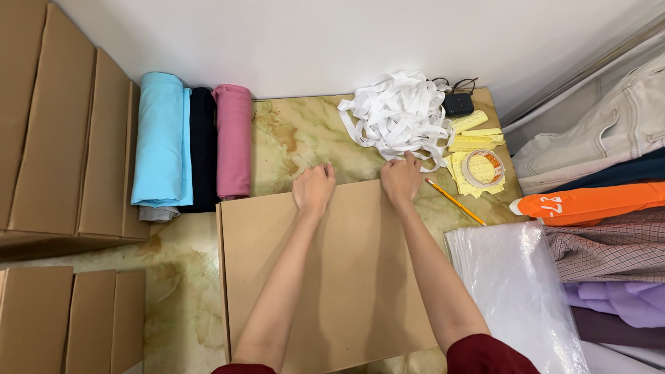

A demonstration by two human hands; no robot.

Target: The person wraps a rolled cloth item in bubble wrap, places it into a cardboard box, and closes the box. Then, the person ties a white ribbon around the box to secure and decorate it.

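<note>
A flat brown cardboard box [332, 277] lies on the marbled table in front of me. My left hand [314, 188] curls over its far edge, fingers closed on the rim. A little to the right, my right hand [401, 179] grips the same far edge, right beside a heap of white ribbon [398, 114]. Both forearms stretch across the cardboard, with dark red sleeves at the bottom of the view.
Rolled fabrics in light blue [161, 138], black and pink [234, 138] lie at the back left. Cardboard boxes [62, 131] are stacked on the left. A tape roll [483, 167], yellow labels, a pencil [454, 201], clear plastic bags [512, 291] and folded clothes [603, 208] sit on the right.
</note>
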